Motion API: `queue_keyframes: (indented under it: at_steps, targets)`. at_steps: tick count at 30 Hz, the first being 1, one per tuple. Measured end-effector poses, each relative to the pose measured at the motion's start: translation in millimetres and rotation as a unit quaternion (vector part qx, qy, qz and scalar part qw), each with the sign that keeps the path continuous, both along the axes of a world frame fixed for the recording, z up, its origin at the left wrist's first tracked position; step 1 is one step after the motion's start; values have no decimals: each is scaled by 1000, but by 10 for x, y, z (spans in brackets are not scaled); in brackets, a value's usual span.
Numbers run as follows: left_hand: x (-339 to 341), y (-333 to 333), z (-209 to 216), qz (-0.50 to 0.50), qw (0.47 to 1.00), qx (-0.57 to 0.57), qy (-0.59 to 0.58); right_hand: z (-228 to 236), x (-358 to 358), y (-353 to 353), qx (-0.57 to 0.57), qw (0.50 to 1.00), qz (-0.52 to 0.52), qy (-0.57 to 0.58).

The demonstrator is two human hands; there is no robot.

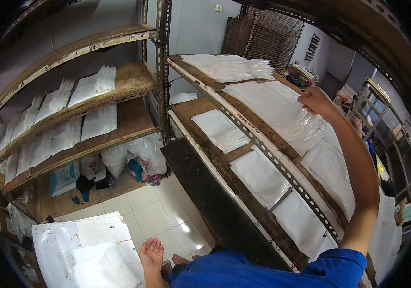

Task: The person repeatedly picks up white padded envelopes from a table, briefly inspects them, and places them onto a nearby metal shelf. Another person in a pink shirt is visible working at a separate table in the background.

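My right hand (317, 102) reaches far out over the upper right shelf, its fingers pinched together at the edge of a stack of thin white sheets (275, 103). The sheets have shiny, see-through edges like plastic; how many the fingers grip is hidden. Low in the view, my left hand (151, 257) is open, palm up, with nothing in it. Just left of it is a white board (54, 240), with a pile of translucent white sheets (102, 266) lying on it. Another stack of white sheets (325, 163) lies nearer me on the same upper shelf.
A lower shelf (186, 110) on the right carries several white stacks, with a dark panel (215, 192) along its side. Shelves (133, 79) at the left hold more stacks. Plastic bags (145, 151) sit beneath them. A metal post (163, 62) stands at the corner above tiled floor (155, 216).
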State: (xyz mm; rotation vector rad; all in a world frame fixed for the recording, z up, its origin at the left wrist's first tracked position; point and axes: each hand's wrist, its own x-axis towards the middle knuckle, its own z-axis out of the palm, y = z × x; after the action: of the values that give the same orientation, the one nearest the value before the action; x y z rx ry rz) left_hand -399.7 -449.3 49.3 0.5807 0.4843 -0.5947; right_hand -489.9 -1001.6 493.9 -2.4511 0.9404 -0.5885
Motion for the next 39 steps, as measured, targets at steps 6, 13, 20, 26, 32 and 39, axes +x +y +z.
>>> queue_keyframes:
  at_steps: [6,13,20,26,32,39]
  targets:
    - [-193,-18,-4,15,999,30,-20,-37,-86,-15,-15,996,-10,89]
    - [-546,-97,-83,6,1000,23,-5,-46,-237,-36,-20,995,17,99]
    - [-651,-2,-88,13,999,25,-37,-152,-212,-307,-145,976,58,149]
    - [-848,118,186,35,995,82,-36,-120,24,-549,-281,933,149,168]
    - [-1020,150,285,18,987,119,-107,176,676,353,-330,903,274,-20]
    - [-1277,375,507,41,948,224,-221,38,778,3100,-382,798,427,189]
